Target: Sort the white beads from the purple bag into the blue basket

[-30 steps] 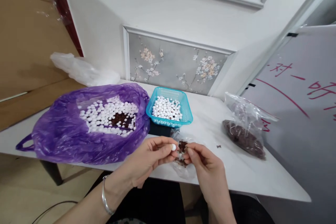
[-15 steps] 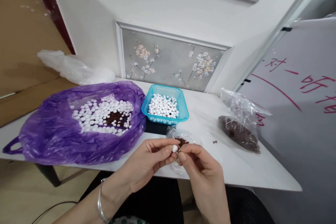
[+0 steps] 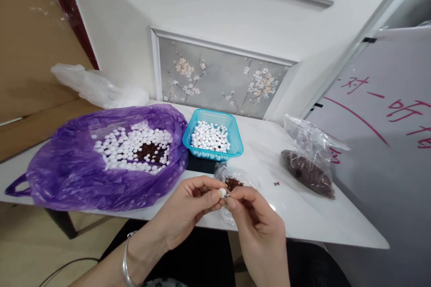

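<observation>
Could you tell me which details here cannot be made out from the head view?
- What the right hand pinches against the white bead: too small, covered by fingertips.
- The brown bits in the small clear bag: too small to identify.
- The red writing on the board: cut off by the right edge.

The white table carries a purple bag, a blue basket and 2 clear bags.

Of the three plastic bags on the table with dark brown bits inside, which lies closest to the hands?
The small clear bag, right behind the fingertips at the table's front edge; the purple bag and larger clear bag lie off to either side.
</observation>
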Motion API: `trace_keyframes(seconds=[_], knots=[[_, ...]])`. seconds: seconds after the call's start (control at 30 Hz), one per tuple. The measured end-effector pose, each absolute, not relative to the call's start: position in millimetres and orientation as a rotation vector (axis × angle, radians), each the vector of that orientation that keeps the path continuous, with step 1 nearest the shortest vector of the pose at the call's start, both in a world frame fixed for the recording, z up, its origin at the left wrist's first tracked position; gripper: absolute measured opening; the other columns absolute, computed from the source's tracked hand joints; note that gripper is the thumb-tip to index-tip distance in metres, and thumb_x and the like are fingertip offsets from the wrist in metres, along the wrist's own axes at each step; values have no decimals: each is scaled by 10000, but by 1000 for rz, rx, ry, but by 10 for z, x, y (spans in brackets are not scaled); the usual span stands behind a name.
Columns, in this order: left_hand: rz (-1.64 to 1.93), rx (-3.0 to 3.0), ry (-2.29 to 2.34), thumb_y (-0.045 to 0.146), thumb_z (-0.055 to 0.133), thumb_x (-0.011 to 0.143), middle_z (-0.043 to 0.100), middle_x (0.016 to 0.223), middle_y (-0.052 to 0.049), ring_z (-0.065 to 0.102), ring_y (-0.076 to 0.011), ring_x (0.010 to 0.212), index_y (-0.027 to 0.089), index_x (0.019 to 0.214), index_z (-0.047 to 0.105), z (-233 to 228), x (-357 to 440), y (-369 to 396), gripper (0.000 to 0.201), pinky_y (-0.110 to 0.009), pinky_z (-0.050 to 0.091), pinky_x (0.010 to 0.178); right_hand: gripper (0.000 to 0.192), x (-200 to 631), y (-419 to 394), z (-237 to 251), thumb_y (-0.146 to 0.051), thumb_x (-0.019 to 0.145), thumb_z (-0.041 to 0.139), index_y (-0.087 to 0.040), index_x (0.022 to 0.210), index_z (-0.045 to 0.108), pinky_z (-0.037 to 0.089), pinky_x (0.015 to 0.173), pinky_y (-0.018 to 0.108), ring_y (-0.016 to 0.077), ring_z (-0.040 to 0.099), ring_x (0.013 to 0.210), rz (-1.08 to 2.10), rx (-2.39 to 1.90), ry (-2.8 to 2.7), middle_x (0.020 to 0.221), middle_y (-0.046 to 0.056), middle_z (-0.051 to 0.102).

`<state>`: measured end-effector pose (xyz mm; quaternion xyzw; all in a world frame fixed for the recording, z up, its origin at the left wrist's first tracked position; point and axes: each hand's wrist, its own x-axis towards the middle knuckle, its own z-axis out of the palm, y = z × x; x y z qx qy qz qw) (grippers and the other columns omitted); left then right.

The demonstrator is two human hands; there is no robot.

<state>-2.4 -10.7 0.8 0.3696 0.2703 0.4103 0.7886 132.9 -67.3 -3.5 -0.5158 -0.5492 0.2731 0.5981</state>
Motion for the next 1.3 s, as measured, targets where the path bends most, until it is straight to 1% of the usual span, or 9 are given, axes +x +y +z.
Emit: trace_keyframes(seconds=[0.23, 0.67, 0.73, 0.83, 0.9, 0.97, 1.07, 1.2, 1.3], knots=[[924, 895, 668, 233, 828, 692, 715, 728, -14, 613, -101, 698, 160, 788, 771, 70, -26, -127, 134, -185, 478, 682, 109, 1308, -676, -52, -197, 899, 592, -235, 804, 631, 474, 651, 206, 134, 593, 712, 488, -1232, -1320, 758, -26, 643], [937, 968, 718, 244, 827, 692, 726, 746, -15, 616, -113, 732, 160, 780, 774, 13, -42, -118, 132, -194, 477, 704, 122, 1337, -628, -55, -219, 887, 604, -228, 776, 652, 461, 604, 213, 134, 574, 650, 487, -1267, -1374, 718, -25, 650], [933, 924, 710, 247, 826, 695, 724, 743, -14, 620, -107, 719, 161, 790, 772, 17, -36, -123, 139, -188, 484, 696, 103, 1349, -630, -51, -225, 883, 614, -229, 802, 677, 485, 621, 219, 140, 601, 664, 553, -1250, -1358, 738, -16, 669], [919, 800, 650, 244, 805, 728, 717, 745, -3, 628, -86, 683, 182, 860, 767, 31, -28, -133, 150, -173, 502, 689, 99, 1387, -651, -50, -247, 889, 614, -244, 902, 712, 531, 703, 239, 164, 659, 776, 689, -1201, -1302, 866, 12, 723], [911, 741, 605, 248, 777, 766, 710, 740, -6, 635, -76, 678, 177, 875, 763, 33, -33, -134, 131, -161, 512, 698, 118, 1420, -667, -56, -262, 898, 606, -250, 949, 712, 546, 722, 243, 165, 666, 797, 720, -1185, -1264, 903, 19, 731], [907, 718, 575, 280, 759, 786, 702, 745, -20, 639, -77, 688, 154, 864, 764, 26, -47, -132, 148, -155, 520, 711, 119, 1449, -676, -65, -272, 907, 597, -244, 950, 705, 551, 688, 234, 153, 655, 746, 704, -1188, -1247, 851, 16, 721], [931, 718, 545, 280, 807, 729, 710, 799, -28, 643, -85, 713, 150, 868, 773, 14, -73, -134, 193, -155, 524, 723, 122, 1471, -677, -79, -285, 912, 591, -234, 919, 702, 545, 650, 224, 144, 633, 692, 667, -1206, -1230, 761, 7, 695], [945, 793, 547, 169, 814, 713, 719, 794, -11, 639, -84, 731, 174, 859, 779, 31, -88, -155, 150, -145, 501, 711, 139, 1470, -679, -89, -297, 924, 576, -245, 922, 705, 537, 656, 210, 137, 632, 701, 666, -1217, -1226, 745, -3, 693], [946, 851, 571, 182, 797, 734, 722, 792, -5, 628, -85, 734, 185, 858, 782, 54, -91, -174, 125, -152, 486, 710, 146, 1472, -690, -90, -302, 928, 569, -244, 920, 703, 535, 649, 205, 138, 633, 705, 677, -1219, -1256, 751, -1, 694]])
